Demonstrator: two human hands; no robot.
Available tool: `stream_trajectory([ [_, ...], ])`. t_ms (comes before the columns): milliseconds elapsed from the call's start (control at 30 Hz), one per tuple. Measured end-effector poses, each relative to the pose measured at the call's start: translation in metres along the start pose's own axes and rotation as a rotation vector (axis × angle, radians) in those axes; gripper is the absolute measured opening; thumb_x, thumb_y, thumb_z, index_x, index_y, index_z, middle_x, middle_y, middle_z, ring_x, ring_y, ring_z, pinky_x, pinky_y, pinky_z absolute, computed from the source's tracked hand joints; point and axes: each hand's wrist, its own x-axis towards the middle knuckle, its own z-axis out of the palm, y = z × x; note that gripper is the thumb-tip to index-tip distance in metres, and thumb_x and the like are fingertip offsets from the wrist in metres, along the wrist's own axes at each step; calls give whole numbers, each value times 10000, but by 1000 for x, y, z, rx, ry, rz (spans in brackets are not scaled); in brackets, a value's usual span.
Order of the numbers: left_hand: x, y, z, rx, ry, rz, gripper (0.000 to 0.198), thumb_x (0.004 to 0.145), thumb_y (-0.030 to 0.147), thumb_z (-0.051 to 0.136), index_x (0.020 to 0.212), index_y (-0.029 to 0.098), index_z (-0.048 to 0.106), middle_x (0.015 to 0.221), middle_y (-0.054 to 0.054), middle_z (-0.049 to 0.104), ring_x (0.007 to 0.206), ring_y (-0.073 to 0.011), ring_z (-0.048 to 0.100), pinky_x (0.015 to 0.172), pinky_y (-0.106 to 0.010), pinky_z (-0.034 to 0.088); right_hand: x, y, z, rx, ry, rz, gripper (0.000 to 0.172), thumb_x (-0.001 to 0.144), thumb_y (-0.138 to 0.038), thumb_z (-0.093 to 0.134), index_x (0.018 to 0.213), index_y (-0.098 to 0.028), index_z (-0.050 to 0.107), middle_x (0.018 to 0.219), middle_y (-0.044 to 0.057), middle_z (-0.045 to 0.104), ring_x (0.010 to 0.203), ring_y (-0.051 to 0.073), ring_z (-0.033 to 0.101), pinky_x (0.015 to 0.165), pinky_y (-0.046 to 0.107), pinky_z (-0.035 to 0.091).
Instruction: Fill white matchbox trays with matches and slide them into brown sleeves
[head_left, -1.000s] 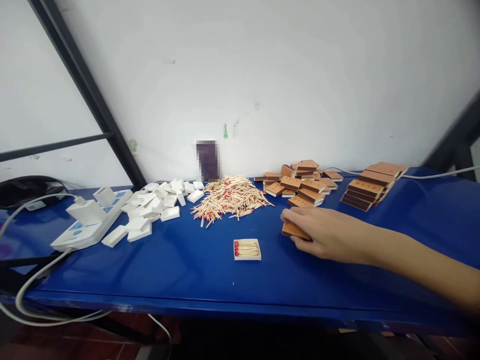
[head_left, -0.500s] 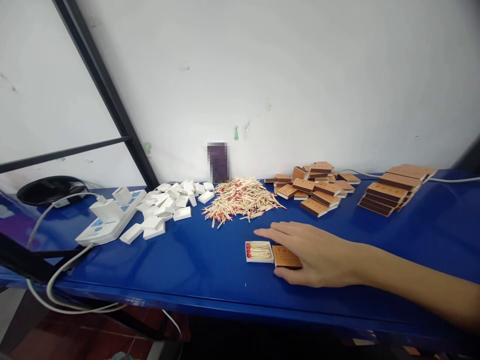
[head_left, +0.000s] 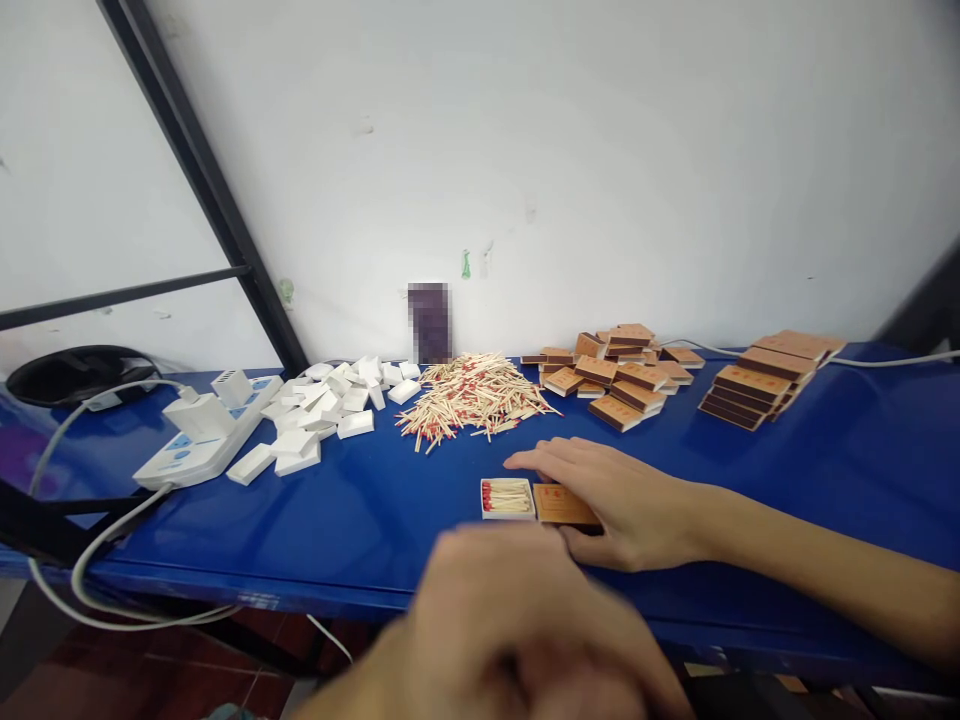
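My right hand [head_left: 637,505] rests on the blue surface, its thumb and fingers around an orange-brown matchbox sleeve [head_left: 562,505]. End to end with the sleeve's left side lies a white tray [head_left: 508,498] filled with red-tipped matches. Close to the camera, my left hand [head_left: 525,620] is blurred in front of the tray, its fingers smeared and mostly hidden. A loose heap of matches [head_left: 476,400] sits behind the tray.
White trays [head_left: 322,405] are heaped to the left, beside a power strip [head_left: 202,440] with cables. Matchboxes lie in a pile [head_left: 630,375] at the back and in stacked rows [head_left: 757,385] at the right. A black metal frame [head_left: 202,180] stands left.
My left hand has come into view from the bottom, in front of the filled tray. My right hand still holds the sleeve. The view has shifted slightly.
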Motion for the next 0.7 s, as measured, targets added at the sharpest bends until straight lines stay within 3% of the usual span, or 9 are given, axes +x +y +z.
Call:
stream_trajectory([
  [100, 28, -42, -18, 123, 85, -76, 519, 989, 623, 331, 1064, 259, 693, 796, -28, 704, 711, -175, 624, 664, -304, 448, -2, 5, 3, 75, 39, -11, 618, 739, -209, 617, 1340, -184, 476, 1171, 112, 615, 1032, 274, 575, 907, 422, 457],
  [233, 29, -81, -23, 236, 17, -206, 508, 931, 649, 466, 1060, 225, 713, 605, 10, 638, 552, -151, 574, 572, -252, 366, -1, 5, 6, 116, 66, 8, 601, 754, -209, 616, 1337, -193, 471, 1175, 106, 614, 1034, 255, 589, 894, 389, 473],
  [400, 13, -82, -19, 301, -79, -242, 553, 906, 657, 504, 1237, 232, 628, 729, -4, 665, 636, -185, 600, 595, -264, 373, 2, 6, 8, 117, 85, 10, 582, 778, -216, 619, 1340, -194, 468, 1126, 95, 624, 994, 237, 602, 869, 376, 490],
  [500, 14, -81, -18, 278, -108, -223, 462, 950, 592, 480, 1218, 243, 617, 865, -21, 680, 742, -201, 620, 650, -277, 404, 2, 8, 7, 120, 96, 12, 546, 814, -251, 616, 1339, -198, 473, 1147, 98, 623, 1016, 238, 601, 880, 379, 493],
  [700, 15, -82, -20, 216, -122, -194, 418, 978, 531, 467, 1228, 228, 609, 921, -37, 663, 789, -198, 620, 707, -288, 446, -2, 9, 6, 156, 96, 28, 509, 848, -297, 624, 1329, -206, 485, 1221, 108, 615, 1076, 248, 595, 925, 404, 491],
])
